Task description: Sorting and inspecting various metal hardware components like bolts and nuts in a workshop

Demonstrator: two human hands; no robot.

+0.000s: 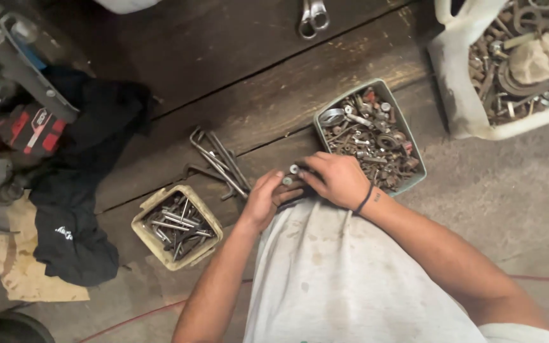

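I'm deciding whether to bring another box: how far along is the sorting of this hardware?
Done: long bolts fill the small tub. In hand: left hand and right hand grip several bolts. Left: the green tray and white bin remain full of mixed hardware.

I am wearing a pale grey shirt (pixel 332 273), worn and showing faint brownish stains and small specks across the front. My arms are showing bare from the elbows down to my hands. I am wearing a thin dark band (pixel 364 199) around my right wrist, and a small dark mark (pixel 377 197) is showing just beside it on the forearm.
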